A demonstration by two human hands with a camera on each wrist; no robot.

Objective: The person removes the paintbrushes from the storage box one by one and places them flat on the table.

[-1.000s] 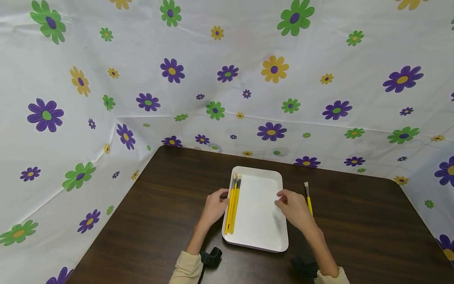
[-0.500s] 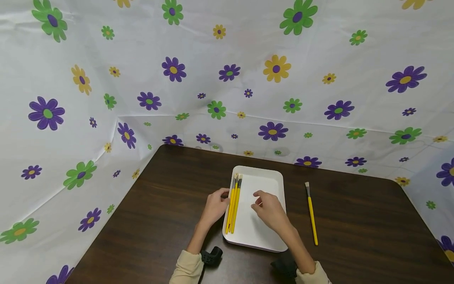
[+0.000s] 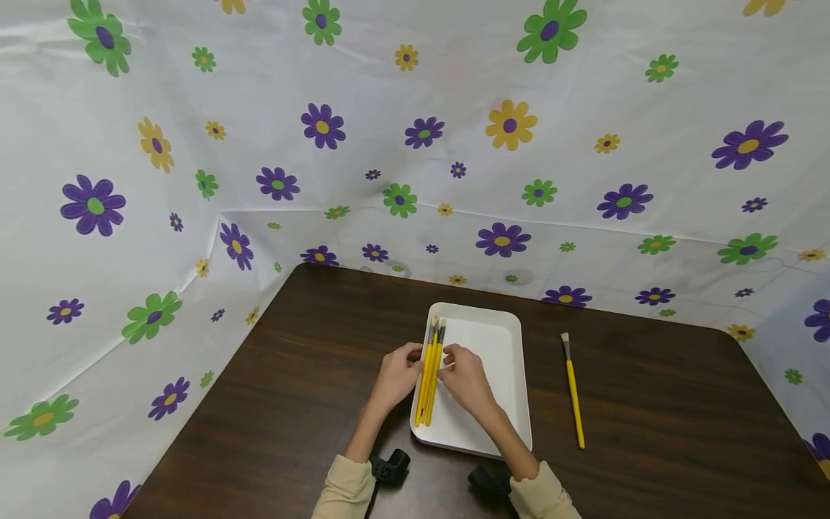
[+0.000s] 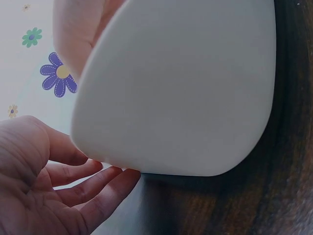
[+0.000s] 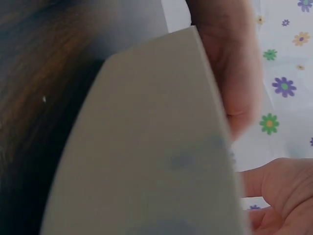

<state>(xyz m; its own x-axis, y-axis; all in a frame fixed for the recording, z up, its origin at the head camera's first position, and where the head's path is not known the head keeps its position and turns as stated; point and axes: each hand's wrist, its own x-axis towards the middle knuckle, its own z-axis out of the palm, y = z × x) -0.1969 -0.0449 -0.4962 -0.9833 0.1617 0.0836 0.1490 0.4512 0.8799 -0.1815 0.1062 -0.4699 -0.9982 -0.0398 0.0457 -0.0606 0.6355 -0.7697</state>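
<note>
Paintbrushes (image 3: 429, 375) sit in the tray (image 3: 496, 346) mid-frame; one brush (image 3: 573, 390) at right seems outstanding. Left hand (image 3: 394, 373) relaxed; right hand (image 3: 468, 378) I can't tell.

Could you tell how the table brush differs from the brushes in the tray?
The table brush lies alone; the tray brushes lie together. The right hand is at the tray brushes; no hand is near the table brush. Toward its far end, the table brush slants left; the tray brushes slant right. All are yellow-handled.

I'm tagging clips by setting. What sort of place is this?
Perhaps a makeshift recording booth: flower-print sheeting encloses a dark table, and the person wears a black device at each wrist.
</note>
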